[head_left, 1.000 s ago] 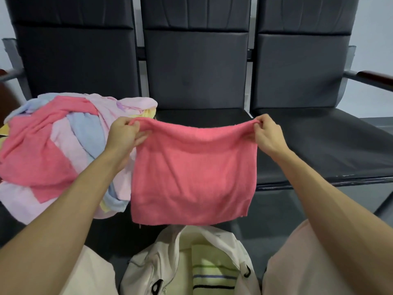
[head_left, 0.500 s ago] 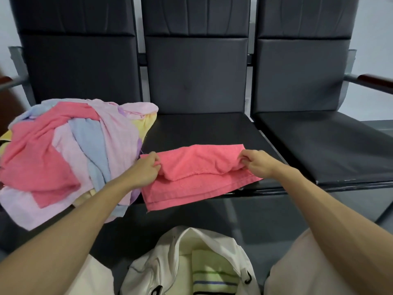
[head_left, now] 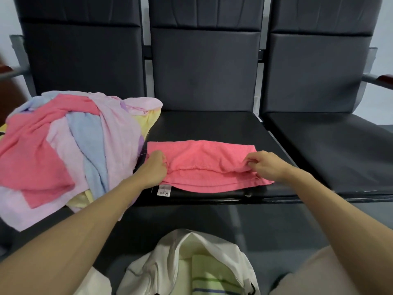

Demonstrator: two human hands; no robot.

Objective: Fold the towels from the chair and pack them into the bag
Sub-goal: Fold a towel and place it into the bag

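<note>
I see the coral terry towel [head_left: 209,167] folded into a long band on the smooth black bench [head_left: 212,127]; my left hand [head_left: 156,168] and right hand [head_left: 266,165] each pinch an end of its upper layer, fingers [head_left: 252,161] curled on cloth. Rumpled pastel towels [head_left: 89,143] heap just left; the cream bag [head_left: 170,259] gapes below.

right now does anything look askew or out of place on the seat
The towel is folded unevenly: the top layer stops short of the lower edge, and its tag pokes out below the left hand.
</note>
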